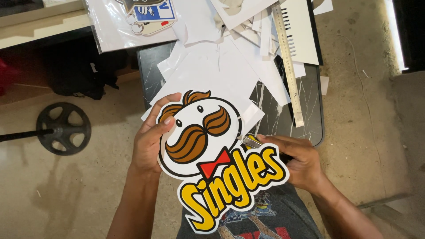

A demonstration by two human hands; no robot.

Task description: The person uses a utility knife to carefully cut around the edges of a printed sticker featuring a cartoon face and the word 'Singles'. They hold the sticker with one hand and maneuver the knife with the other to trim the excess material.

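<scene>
Both forearms came up from the bottom of the frame, and between them sat the big cutout (pixel 212 163), a die-cut sign with a moustached cartoon face, a red bow tie and fat yellow lettering outlined in black and white. It filled the lower centre, tilted so the lettering ran up toward the right. Left hand (pixel 152 141) clamped its left edge, thumb laid across the face near the brown hair, fingers curled behind. Right hand (pixel 294 161) sat at the right edge, fingers closed around a small knife (pixel 251 141) with a yellow and metal body, its tip poking out just beside the cutout's rim; the cutout hid part of that hand. Under the sign, a printed dark garment (pixel 261 217) showed at the bottom.

Behind it all stood the dark marbled table (pixel 310 115), and it was cluttered: a heap of white paper offcuts (pixel 221 62) spilled over its near half, touching the cutout's top. A long pale ruler (pixel 287 66) lay slanted down the right side. At the upper left of the table lay a plastic sleeve (pixel 133 22) with another printed cutout inside. Off at the left, on the beige floor, rested a black weight plate (pixel 63 128) on a bar.
</scene>
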